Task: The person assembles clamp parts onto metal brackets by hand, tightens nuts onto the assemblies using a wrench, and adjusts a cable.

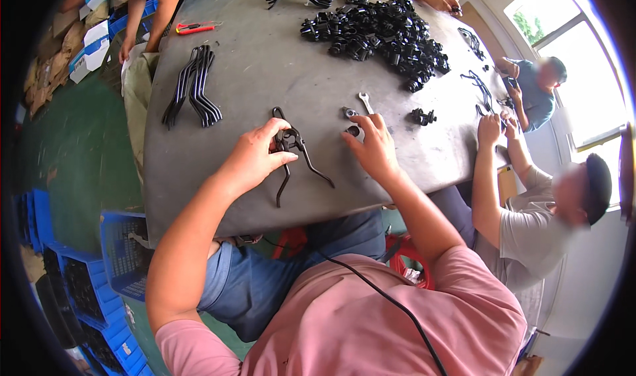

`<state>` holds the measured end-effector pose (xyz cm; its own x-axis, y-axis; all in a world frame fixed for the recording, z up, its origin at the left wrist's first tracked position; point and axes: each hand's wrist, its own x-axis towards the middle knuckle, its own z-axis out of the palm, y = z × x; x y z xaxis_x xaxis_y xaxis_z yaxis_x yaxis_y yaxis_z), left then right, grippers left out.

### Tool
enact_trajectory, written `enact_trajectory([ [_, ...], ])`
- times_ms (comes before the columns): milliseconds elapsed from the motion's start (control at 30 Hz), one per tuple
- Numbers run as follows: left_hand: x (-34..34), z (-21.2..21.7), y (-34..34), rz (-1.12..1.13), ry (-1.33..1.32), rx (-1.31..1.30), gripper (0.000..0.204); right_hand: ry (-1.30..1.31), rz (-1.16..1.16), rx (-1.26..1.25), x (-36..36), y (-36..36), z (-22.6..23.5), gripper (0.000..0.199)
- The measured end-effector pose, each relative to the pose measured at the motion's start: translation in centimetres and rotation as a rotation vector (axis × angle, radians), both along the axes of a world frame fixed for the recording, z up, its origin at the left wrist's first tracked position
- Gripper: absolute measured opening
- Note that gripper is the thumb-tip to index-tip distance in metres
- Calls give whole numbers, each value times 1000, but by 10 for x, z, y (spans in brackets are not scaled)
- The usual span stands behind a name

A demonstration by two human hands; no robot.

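My left hand (255, 154) is closed on a black clamp (289, 139), with its thumb and fingers at the clamp's side. Bent black rods (313, 166) run from this clamp toward me and lie over the table. To the right, my right hand (375, 147) curls its thumb and forefinger about a small dark round part (354, 131), whose kind I cannot make out. Just beyond those fingertips sits a short silvery cylindrical piece (349, 112). A small open-end wrench (366, 102) lies beside it, partly behind my fingers.
A large heap of black clamps (381, 35) covers the far middle of the grey table (252, 78). Bundled bent rods (195, 91) lie left; a loose clamp (422, 117) lies right. A red-handled tool (195, 28) is far left. Co-workers' hands (490, 129) work along the right edge.
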<state>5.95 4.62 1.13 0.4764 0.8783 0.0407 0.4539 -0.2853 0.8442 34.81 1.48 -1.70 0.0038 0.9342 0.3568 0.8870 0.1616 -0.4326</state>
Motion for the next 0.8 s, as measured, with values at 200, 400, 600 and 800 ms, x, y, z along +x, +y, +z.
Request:
enact_trajectory([
  [200,0,5,-3,-6,23,4,47,-157,75,-44,23,47,6,37],
  [400,1,2,-5,26,70,79,48,-396,71,-51,25,77,11,19],
  [600,-5,0,-1,-34,-34,-71,49,697,144,-409,5,55,31,27],
  [800,1,5,-2,-10,-55,-99,49,1109,372,-664,-28,21,22,23],
])
